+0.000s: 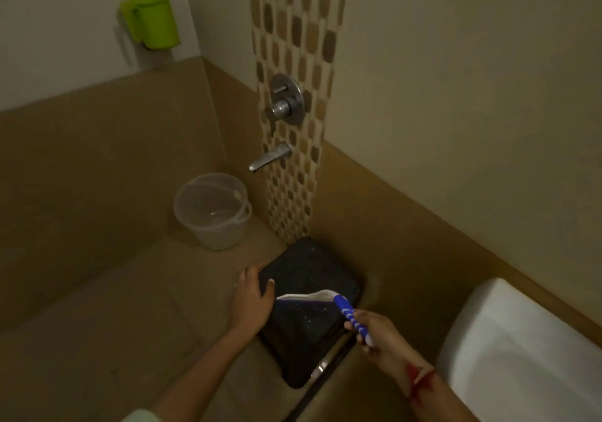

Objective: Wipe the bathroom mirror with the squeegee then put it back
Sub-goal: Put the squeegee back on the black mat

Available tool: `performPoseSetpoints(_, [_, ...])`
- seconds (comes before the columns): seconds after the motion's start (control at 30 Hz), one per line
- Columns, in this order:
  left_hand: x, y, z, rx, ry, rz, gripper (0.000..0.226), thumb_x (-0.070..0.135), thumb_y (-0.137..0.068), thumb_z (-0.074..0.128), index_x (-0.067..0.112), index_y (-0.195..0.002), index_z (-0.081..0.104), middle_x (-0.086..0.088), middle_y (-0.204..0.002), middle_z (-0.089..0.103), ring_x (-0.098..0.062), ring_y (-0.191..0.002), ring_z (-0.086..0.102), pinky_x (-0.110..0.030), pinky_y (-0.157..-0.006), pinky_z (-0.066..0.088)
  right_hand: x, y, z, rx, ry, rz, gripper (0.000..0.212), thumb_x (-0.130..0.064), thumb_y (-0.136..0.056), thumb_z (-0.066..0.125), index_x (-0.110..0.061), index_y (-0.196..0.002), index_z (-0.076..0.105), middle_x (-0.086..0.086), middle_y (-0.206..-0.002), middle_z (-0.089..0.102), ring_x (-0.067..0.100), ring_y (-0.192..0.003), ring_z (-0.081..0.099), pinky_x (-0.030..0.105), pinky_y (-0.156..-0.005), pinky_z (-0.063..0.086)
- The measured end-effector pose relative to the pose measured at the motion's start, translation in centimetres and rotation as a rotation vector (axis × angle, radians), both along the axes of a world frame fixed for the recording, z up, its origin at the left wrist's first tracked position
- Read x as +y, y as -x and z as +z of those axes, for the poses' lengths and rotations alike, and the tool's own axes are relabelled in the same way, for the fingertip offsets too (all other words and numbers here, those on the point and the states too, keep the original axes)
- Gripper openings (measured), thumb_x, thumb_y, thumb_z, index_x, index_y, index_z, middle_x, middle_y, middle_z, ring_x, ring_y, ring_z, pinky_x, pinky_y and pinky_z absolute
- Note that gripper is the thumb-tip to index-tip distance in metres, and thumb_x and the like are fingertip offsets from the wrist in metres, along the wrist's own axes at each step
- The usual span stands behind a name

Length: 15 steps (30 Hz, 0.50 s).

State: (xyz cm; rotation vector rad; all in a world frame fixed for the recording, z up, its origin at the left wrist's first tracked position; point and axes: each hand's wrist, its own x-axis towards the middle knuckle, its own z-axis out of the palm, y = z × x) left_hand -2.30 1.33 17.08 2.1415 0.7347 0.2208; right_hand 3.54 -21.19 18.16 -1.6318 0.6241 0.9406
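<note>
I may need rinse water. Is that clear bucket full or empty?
Nearly empty: the clear bucket stands upright below the spout, its bottom visible through the open top with only a small glint there.

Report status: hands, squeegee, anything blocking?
Right hand grips squeegee by handle. Left hand open, on edge of black stool. Squeegee blade above stool. No mirror in view; nothing blocking.

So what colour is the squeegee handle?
Blue with white stripes, on the squeegee handle, seen in the head view.
</note>
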Motion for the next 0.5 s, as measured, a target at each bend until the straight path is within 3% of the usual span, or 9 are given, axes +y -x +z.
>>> performPoseSetpoints(0.13, [1.5,-2.0,-4.5,0.128,-0.052,-0.129,0.037,0.012,-0.088,0.057,0.005,-0.123,0.049,-0.018,-0.124,0.051,-0.031,-0.114,0.049,-0.035,-0.098,0.037,1.8,-3.4,-4.7,0.207,-0.107,-0.14,0.016,-0.011,-0.094,0.046,-0.004,-0.084,0.056,0.006,-0.061,0.062,0.003,-0.027,0.047,0.01,-0.028,0.03])
performPoseSetpoints(0.23, [2.4,-2.5,-7.1,0.178,-0.049,-0.186,0.04,0.011,-0.087,0.058,0.006,-0.125,0.048,-0.018,-0.124,0.05,-0.03,-0.113,0.049,-0.033,-0.096,0.037,4.1,-5.9,-7.3,0.245,-0.189,-0.176,0.013,-0.012,-0.094,0.046,-0.007,-0.087,0.056,-0.001,-0.043,0.06,0.003,-0.029,0.05,0.009,-0.03,0.033])
performPoseSetpoints(0.5, [4.1,-3.6,-11.6,0.243,-0.066,-0.238,0.039,0.017,-0.089,0.056,0.011,-0.126,0.047,-0.014,-0.123,0.051,-0.028,-0.112,0.05,-0.034,-0.096,0.04,9.5,-10.6,-12.6,0.143,-0.316,-0.272,0.012,-0.01,-0.094,0.048,-0.016,-0.088,0.057,0.003,-0.086,0.061,0.004,-0.041,0.055,0.013,-0.036,0.041])
